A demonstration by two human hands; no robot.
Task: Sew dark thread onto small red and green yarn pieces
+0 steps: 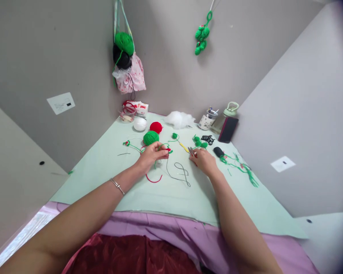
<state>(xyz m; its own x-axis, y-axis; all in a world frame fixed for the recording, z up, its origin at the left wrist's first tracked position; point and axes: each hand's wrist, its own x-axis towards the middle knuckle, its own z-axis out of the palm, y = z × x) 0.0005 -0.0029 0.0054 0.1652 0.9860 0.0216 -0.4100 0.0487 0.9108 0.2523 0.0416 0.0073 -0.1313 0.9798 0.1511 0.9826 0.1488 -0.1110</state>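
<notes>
My left hand (154, 154) pinches a small red and green crochet piece (169, 151) between thumb and fingers. From that piece a thin dark thread (174, 177) trails down and loops on the table. My right hand (202, 160) is closed on small scissors (191, 151), whose blades point left and away from me. Just left of the blades lies a yellow crochet hook (184, 147). Behind my left hand sits a green yarn ball (151, 138). A cut length of red yarn (154, 181) lies in front of it.
Red yarn (155, 127), a white ball (140, 124) and fluffy stuffing (179, 119) stand at the back. Green crocheted balls (199, 142), a black pouch (218, 152) and green yarn scraps (249, 173) lie on the right. A phone (228, 129) leans against a bottle (231, 109).
</notes>
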